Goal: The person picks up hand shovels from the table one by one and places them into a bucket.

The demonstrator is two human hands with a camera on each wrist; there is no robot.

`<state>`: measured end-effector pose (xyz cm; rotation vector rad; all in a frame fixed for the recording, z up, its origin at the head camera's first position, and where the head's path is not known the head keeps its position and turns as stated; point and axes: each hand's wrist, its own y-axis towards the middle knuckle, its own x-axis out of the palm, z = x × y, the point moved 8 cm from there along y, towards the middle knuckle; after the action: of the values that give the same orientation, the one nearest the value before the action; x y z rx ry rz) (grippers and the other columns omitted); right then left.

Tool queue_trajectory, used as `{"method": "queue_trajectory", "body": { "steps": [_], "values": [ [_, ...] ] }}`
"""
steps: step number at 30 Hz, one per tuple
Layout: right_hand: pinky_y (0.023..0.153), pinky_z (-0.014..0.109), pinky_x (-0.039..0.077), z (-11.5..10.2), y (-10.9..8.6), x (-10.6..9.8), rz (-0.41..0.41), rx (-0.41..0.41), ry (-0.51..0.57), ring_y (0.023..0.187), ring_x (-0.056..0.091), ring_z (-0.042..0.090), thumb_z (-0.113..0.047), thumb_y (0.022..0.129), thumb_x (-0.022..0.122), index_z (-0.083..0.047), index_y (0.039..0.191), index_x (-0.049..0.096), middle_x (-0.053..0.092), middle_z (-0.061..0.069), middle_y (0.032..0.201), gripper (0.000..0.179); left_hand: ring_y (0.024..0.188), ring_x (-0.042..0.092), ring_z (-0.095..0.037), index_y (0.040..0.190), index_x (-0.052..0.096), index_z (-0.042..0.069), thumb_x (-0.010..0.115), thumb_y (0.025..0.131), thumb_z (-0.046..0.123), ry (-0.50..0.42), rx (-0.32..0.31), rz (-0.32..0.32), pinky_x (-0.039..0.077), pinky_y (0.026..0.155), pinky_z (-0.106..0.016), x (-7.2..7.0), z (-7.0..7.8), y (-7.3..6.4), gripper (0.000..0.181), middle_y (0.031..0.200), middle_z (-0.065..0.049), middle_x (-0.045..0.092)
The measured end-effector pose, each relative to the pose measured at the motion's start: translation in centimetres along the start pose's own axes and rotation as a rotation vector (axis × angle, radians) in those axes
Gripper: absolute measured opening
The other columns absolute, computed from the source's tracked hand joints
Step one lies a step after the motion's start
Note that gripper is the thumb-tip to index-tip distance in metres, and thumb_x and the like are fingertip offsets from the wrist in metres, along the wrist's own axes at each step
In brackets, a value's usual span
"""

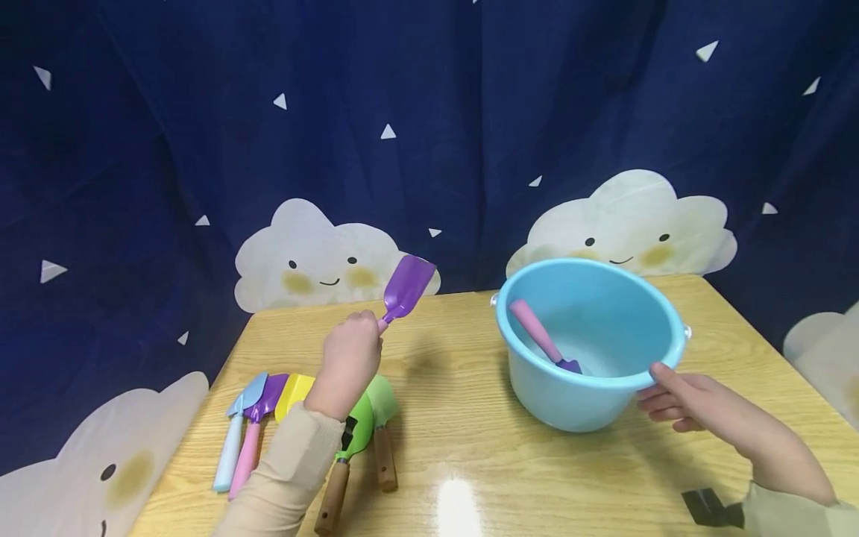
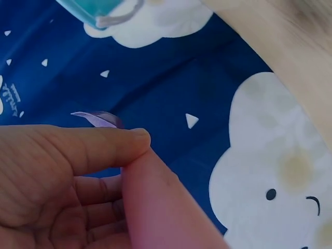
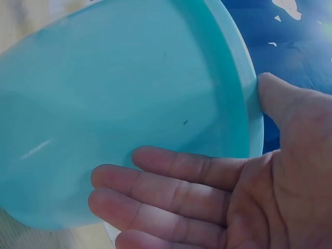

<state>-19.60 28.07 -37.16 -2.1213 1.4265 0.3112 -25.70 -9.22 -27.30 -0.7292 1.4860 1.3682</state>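
Observation:
My left hand [image 1: 352,358] grips a toy shovel [image 1: 408,286] by its pink handle, raised above the left side of the table with the purple blade tilted up and right. In the left wrist view, thumb and fingers pinch the pink handle [image 2: 161,202]. A light blue bucket [image 1: 564,406] stands on the table at the right. My right hand [image 1: 705,410] touches its near right rim with the thumb, the other fingers stretched out along the outer wall [image 3: 129,93]. Inside the bucket leans a pink-handled toy tool [image 1: 537,328], its purple head partly hidden.
Several toy garden tools lie at the left: a light blue shovel [image 1: 231,440], a pink-handled purple one [image 1: 248,455], a yellow head [image 1: 295,391] and green tools with wooden handles [image 1: 333,492]. My left forearm covers part of them. Behind the wooden table [image 1: 463,335] hangs a dark blue curtain [image 1: 429,89].

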Motion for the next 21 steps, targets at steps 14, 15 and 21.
{"method": "queue_trajectory", "body": {
  "steps": [14,15,21],
  "values": [
    [0.072,0.040,0.048,0.2,0.2,0.0,0.006,0.032,0.008,0.094,0.058,0.034,-0.041,0.097,0.017,0.020,0.115,0.045,0.058,0.026,0.106,0.069,0.052,0.057,-0.024,0.076,0.055,-0.004,0.067,0.077,0.006,0.036,0.067,0.018,0.046,0.044,-0.033,-0.7,3.3,0.9,0.016,0.065,-0.012,0.053],
    [0.072,0.040,0.048,0.2,0.2,0.0,0.006,0.032,0.008,0.095,0.058,0.034,-0.041,0.097,0.017,0.020,0.115,0.045,0.058,0.026,0.106,0.069,0.053,0.057,-0.024,0.077,0.056,-0.004,0.067,0.077,0.006,0.036,0.068,0.014,0.047,0.044,-0.033,-0.7,3.5,1.0,0.016,0.065,-0.012,0.053],
    [0.071,0.038,0.048,0.0,0.1,0.0,0.003,0.011,-0.001,0.094,0.059,0.032,-0.039,0.098,0.016,0.020,0.115,0.045,0.058,0.026,0.106,0.068,0.053,0.057,-0.022,0.076,0.056,-0.003,0.067,0.077,0.004,0.038,0.097,0.026,0.046,0.043,-0.032,-0.9,4.9,1.1,0.013,0.065,-0.011,0.053]
  ]
}}
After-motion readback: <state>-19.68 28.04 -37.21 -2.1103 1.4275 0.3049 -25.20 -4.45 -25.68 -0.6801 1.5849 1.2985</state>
